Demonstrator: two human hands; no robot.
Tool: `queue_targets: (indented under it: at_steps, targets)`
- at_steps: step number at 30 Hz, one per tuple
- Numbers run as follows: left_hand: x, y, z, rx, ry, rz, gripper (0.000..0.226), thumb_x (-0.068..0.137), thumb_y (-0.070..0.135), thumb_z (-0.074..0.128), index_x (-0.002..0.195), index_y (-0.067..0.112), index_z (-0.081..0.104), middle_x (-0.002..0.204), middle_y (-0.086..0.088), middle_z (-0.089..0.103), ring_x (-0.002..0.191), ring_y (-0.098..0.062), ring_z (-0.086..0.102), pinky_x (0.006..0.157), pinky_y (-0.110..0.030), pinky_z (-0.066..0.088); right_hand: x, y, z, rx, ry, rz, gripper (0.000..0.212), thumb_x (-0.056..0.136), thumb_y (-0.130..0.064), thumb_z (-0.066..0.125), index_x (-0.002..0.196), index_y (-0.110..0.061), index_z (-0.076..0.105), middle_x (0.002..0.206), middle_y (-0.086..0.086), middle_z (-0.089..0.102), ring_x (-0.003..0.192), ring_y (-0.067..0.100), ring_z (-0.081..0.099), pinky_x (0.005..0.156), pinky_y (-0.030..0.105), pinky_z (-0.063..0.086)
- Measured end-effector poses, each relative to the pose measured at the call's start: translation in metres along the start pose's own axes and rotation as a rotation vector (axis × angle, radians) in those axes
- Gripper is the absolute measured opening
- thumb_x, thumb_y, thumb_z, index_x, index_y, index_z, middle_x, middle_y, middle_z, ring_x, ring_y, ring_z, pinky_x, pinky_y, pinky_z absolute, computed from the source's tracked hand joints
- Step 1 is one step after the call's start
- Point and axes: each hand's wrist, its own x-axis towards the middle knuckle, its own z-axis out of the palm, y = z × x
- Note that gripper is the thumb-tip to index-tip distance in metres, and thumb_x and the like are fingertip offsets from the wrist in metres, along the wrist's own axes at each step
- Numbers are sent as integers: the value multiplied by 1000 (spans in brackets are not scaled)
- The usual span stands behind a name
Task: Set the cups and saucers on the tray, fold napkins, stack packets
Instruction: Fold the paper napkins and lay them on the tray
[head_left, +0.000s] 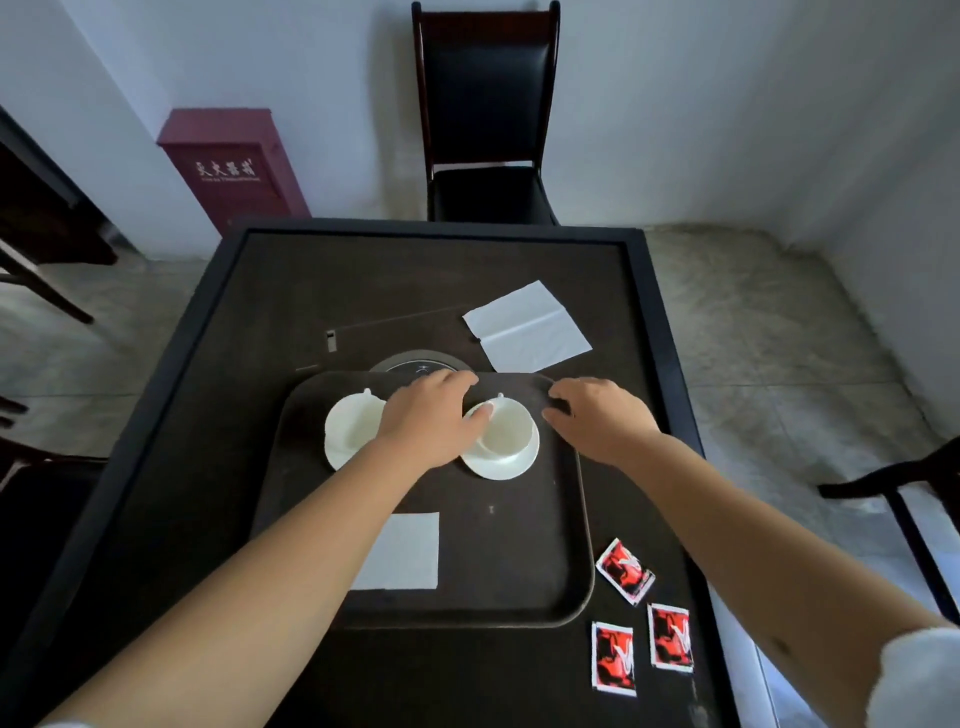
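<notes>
A dark rectangular plastic tray (569, 519) lies on the dark square desk (208, 364). Two white ceramic cups on white saucers stand at its far end: the left cup and saucer (349, 427) and the right cup and saucer (506, 441).

The left hand (431, 421) hovers between them, fingers relaxed and spread, thumb over the right cup's rim; contact cannot be confirmed. It partly hides both sets. The right hand (597, 415) is beside the right saucer, fingers loosely curled, its grip empty.

A folded white napkin (402, 551) lies on the tray's near left part, partly under the left forearm. An unfolded white paper napkin (527, 326) lies beyond the tray. Three red-and-black packets (626, 571) (670, 636) (614, 657) lie separately on the desk, right of the tray.

A black chair (488, 104) stands behind the desk; a red cabinet (234, 166) stands against the wall.
</notes>
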Motion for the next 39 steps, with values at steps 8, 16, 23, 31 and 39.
queue_targets:
  at_steps: [8, 16, 23, 31, 39]
  targets:
    - [92, 0, 22, 14, -21, -25, 44, 92, 50, 50, 130, 28, 50, 120, 3, 60, 105, -22, 59, 69, -34, 45, 95, 41, 8, -173, -85, -49, 35, 93, -47, 46, 118, -26, 57, 114, -3, 62, 97, 23, 59, 68, 33, 44]
    - [187, -13, 84, 69, -93, 3, 50, 91, 46, 54, 134, 22, 46, 133, -4, 51, 117, -27, 51, 83, -43, 50, 186, 74, 47, -211, -77, -55, 35, 94, -39, 46, 125, -23, 52, 125, -2, 58, 108, 23, 55, 77, 36, 46]
    - [237, -32, 128, 197, -2, 101, 55, 84, 49, 53, 131, 23, 45, 143, -6, 36, 131, -28, 32, 97, -45, 36, 238, 116, 75, -168, 6, -46, 54, 92, -40, 52, 142, -25, 38, 150, -1, 35, 133, 24, 32, 104, 40, 33]
    - [283, -74, 126, 119, -65, 362, 66, 78, 41, 44, 143, 28, 36, 159, 3, 19, 148, -15, 2, 116, -49, 11, 234, 152, 93, 69, 324, -124, 55, 89, -57, 46, 130, -22, 54, 122, 3, 54, 110, 26, 44, 92, 41, 38]
    - [297, -71, 135, -42, 61, 39, 76, 86, 60, 36, 153, 26, 22, 164, 0, 12, 149, -18, 2, 117, -43, 12, 257, 151, 91, 75, 287, 260, 67, 85, -67, 41, 143, -33, 40, 146, 0, 40, 135, 28, 26, 107, 49, 25]
